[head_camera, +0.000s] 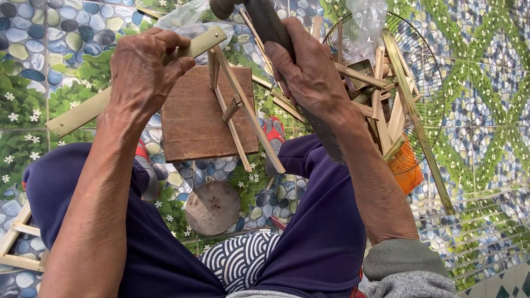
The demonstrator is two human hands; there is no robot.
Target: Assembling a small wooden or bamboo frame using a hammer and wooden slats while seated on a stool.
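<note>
Below, a pebble-and-leaf patterned floor point(486, 83); left hand point(144, 69) fingers grip a bamboo strip point(83, 113), right hand point(309, 72) fingers clasp a dark handle point(270, 25).

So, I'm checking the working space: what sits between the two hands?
In the head view, between the left hand and the right hand lies a brown wooden board, with a frame of thin bamboo sticks standing on it.
</note>
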